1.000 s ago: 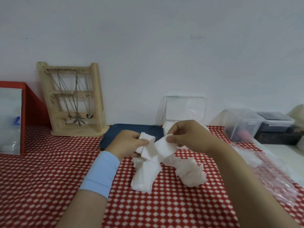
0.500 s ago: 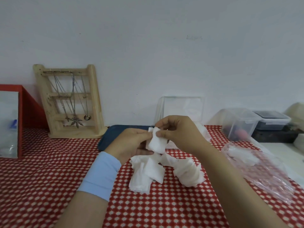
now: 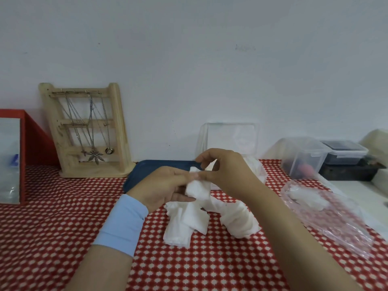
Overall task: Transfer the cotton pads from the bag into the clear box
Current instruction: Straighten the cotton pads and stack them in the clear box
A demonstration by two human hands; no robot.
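Both hands grasp one pad point(image 3: 198, 189): left hand point(image 3: 165, 185) cradles it, right hand point(image 3: 226, 175) pinches its top. Loose pile point(image 3: 189, 223) below; box point(image 3: 231, 139) behind seemingly contains some; bag point(image 3: 327, 215), far right, holds a few. Transfer partway.

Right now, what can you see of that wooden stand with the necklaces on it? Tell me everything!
The wooden stand is pale, bare wood: two rounded posts joined by bars, on a flat base. It tilts back toward the wall; whether it touches it I cannot tell. Thin silver necklaces hang from the top bar, one with a leaf charm, one with a ring. It stands on the red-and-white tablecloth, between a red box and a blue tray.
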